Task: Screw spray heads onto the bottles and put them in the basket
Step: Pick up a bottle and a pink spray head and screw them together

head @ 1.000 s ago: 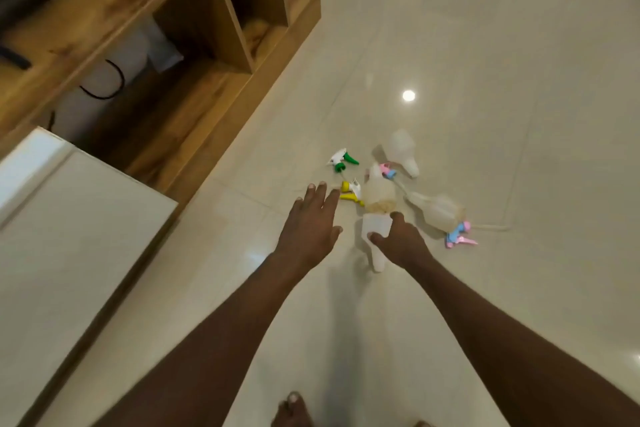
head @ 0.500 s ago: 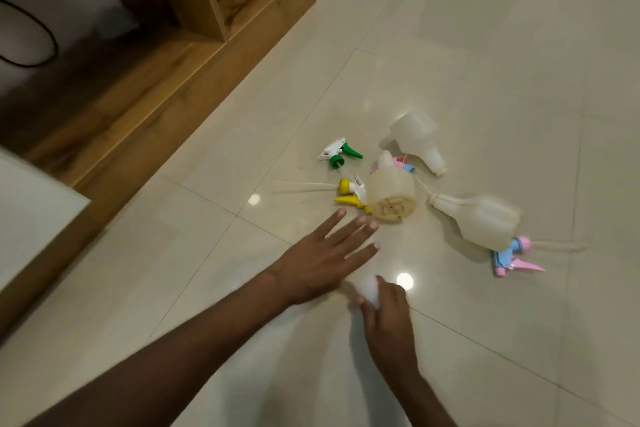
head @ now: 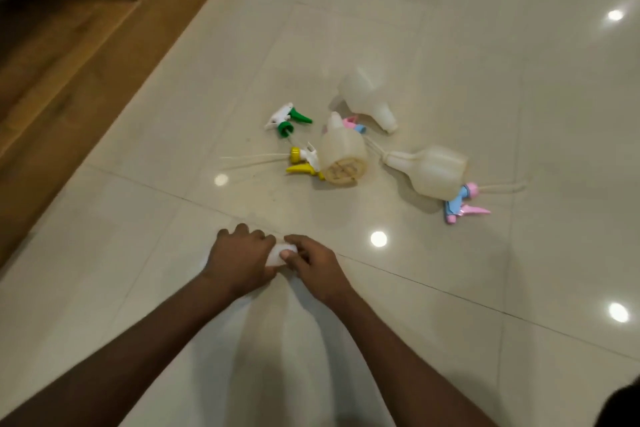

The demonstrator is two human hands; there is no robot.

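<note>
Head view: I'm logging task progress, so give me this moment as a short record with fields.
held: small white bottle, gripped by left hand and right hand
loose bottles on floor: three, lying down
loose spray heads: green, yellow, two pink-blue
basket: not in view

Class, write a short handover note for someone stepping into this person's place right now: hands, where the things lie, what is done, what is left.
Both hands, left hand and right hand, grip one white bottle near the floor.
Three more bottles lie on the tiles.
Loose heads: green spray head, yellow spray head, two pink-and-blue ones.
No head is screwed on yet; no basket in view.
</note>
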